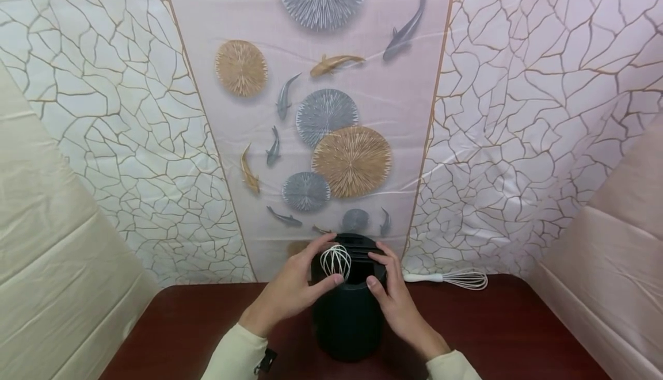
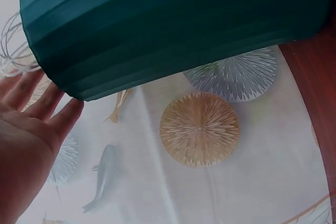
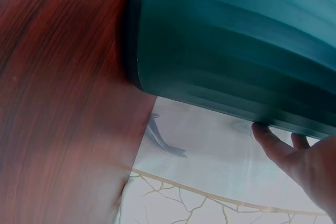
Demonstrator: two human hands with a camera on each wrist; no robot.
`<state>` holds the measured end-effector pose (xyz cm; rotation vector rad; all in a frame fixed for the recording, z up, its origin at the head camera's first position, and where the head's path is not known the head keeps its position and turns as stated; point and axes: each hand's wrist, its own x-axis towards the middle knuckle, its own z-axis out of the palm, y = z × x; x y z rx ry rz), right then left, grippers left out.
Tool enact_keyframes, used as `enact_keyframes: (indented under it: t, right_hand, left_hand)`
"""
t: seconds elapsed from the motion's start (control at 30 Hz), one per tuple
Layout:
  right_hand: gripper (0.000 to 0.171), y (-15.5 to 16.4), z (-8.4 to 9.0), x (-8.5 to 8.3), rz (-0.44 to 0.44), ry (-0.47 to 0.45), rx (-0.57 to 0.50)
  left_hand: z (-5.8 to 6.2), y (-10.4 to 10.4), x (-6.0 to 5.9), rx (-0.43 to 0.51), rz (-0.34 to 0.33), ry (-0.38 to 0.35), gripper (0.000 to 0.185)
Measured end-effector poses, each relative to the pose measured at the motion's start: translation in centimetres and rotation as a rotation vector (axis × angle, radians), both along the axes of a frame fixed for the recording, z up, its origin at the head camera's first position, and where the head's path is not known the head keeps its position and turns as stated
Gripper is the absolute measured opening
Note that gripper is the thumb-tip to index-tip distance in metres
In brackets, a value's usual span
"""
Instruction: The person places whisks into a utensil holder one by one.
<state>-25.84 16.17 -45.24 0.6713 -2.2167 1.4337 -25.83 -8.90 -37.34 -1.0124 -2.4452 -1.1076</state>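
At lower centre, a white wire whisk [image 1: 335,261] is being pinched by the left hand [image 1: 290,291] over the dark-green ribbed cylindrical container [image 1: 348,311], which is being steadied at its rim by the right hand's [image 1: 396,299] relaxed, open fingers.

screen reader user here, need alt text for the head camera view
Two hands meet at the rim of a dark green ribbed container on a red-brown table; the left hand holds a whisk over its opening. A second whisk lies to the right.
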Motion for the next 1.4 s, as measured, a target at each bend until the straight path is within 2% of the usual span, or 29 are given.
enact_keyframes:
  t: [0.13,0.43,0.53,0.83,1.03,1.23,1.4]
  right_hand:
    - [0.043,0.1,0.1,-0.1,0.008,0.015,-0.001]
    - [0.042,0.1,0.0,-0.2,0.019,0.010,-0.012]
    - [0.043,0.1,0.0,-0.2,0.019,0.017,-0.011]
    - [0.042,0.2,0.2,0.0,0.014,-0.009,-0.005]
    - [0.042,0.2,0.2,0.1,0.034,-0.052,-0.018]
    - [0.042,0.3,0.0,0.1,0.052,-0.064,-0.023]
    - [0.043,0.7,0.2,-0.5,0.082,-0.027,-0.046]
  left_hand:
    - [-0.3,0.1,-0.1,-0.006,0.022,-0.023,0.075]
    - [-0.1,0.9,0.1,-0.001,0.015,0.097,0.058]
    - [0.1,1.0,0.2,0.003,0.024,0.104,0.057]
    - [0.4,1.0,0.2,0.044,0.041,0.002,0.056]
    - [0.7,0.9,0.4,0.006,0.043,-0.023,0.057]
    - [0.4,0.9,0.7,-0.010,0.101,-0.059,0.078]
    - [0.0,0.6,0.3,-0.014,0.136,-0.056,0.088]
